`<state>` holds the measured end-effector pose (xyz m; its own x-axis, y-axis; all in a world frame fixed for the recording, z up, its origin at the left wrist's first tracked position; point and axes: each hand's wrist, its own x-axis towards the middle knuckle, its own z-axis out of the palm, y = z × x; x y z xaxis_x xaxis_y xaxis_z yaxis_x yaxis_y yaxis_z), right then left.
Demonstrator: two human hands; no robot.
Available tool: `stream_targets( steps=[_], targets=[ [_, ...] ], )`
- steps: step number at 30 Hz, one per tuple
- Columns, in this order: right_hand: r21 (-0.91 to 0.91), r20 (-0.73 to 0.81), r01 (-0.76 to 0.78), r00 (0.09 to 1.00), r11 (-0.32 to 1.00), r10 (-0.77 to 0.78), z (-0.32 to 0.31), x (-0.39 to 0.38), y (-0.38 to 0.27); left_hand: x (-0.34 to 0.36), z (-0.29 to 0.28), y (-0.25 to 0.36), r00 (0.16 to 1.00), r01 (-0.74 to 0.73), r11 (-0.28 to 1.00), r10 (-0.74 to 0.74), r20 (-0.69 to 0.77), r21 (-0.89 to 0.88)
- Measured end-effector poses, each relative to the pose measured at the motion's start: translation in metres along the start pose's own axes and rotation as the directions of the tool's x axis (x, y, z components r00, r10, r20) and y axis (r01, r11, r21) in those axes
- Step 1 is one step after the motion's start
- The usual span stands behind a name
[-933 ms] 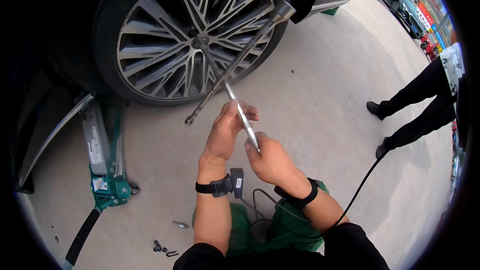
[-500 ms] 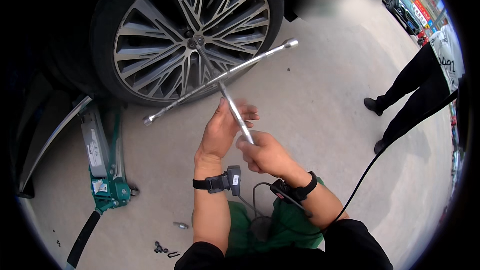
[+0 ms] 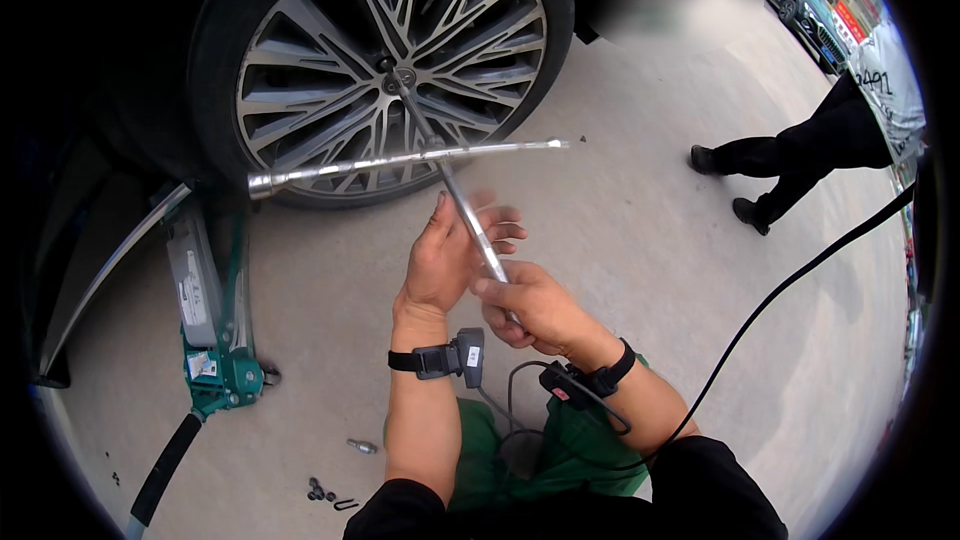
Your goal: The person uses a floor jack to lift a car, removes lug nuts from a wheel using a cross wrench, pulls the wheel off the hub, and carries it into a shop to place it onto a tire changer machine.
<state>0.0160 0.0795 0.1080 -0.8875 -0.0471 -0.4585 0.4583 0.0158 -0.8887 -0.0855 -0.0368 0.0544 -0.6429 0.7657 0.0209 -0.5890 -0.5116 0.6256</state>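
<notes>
A chrome four-way lug wrench reaches from my hands to the hub area of a car wheel with many spokes. Its far end meets the wheel near the centre; the cross bar is smeared by motion. My right hand is wrapped round the near end of the wrench's long shaft. Under and left of that shaft is my left hand, with thumb and fingers spread and slightly blurred, not closed on it. The exact fit of the wrench's tip at the wheel is too small to make out.
A green floor jack with a black-gripped handle stands left. Small dark bolts and a metal socket-like piece lie on the concrete. Another person's legs are at right. A black cable runs across the right side.
The lug wrench's cross bar has turned, its left end rising and its right end dropping. My hands stay near the shaft. The other person's legs have shifted left.
</notes>
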Motion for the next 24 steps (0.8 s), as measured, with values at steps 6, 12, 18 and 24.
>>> stream_targets(
  steps=[6,12,18,24],
  targets=[
    [-0.577,-0.212,0.185,0.907,0.796,-0.364,0.005,-0.01,0.007,0.001,0.0,-0.003,0.997,-0.053,0.998,0.054,-0.054,0.018],
    [0.777,0.384,-0.277,0.92,0.565,-0.077,-0.016,0.007,0.014,0.002,0.018,0.001,0.992,-0.106,0.984,0.115,0.058,-0.142],
    [-0.667,-0.279,0.167,0.848,0.726,-0.451,0.005,0.002,0.017,-0.001,0.0,-0.004,0.999,-0.011,0.995,0.015,0.034,-0.103],
    [0.549,0.144,0.034,0.98,0.835,-0.135,-0.026,0.019,0.027,0.005,0.006,-0.008,0.998,-0.062,0.984,0.066,0.02,-0.165]
  ],
)
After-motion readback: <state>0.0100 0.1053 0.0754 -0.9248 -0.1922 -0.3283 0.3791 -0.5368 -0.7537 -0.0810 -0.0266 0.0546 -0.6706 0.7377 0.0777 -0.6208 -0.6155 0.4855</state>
